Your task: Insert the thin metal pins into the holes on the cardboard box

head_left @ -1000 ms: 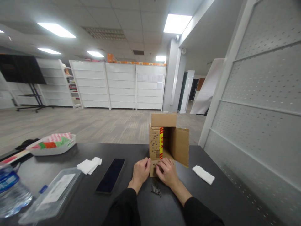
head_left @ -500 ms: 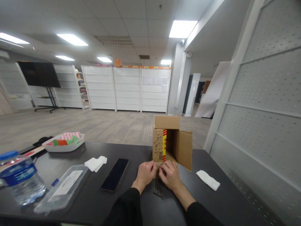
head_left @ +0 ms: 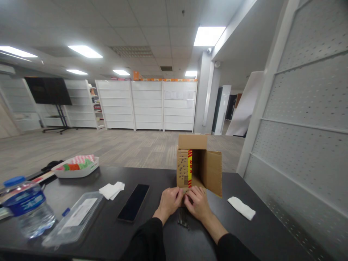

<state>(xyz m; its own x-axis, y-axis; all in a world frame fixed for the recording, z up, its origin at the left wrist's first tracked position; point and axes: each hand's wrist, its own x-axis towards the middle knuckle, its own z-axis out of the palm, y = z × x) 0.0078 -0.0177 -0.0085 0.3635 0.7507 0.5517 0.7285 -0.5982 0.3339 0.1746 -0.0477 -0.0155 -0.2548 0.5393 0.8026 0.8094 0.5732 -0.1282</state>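
Left hand [head_left: 170,201] and right hand [head_left: 198,203] curl at the front of the cardboard box [head_left: 182,168] on the bench [head_left: 258,239]; contact is hidden, so neither grip's state can be told. Uneven pressure may shift the box; a low wrist may scatter the thin rods [head_left: 183,219]. Phone [head_left: 134,203] and, rightward, white tissue [head_left: 241,208] lie clear.
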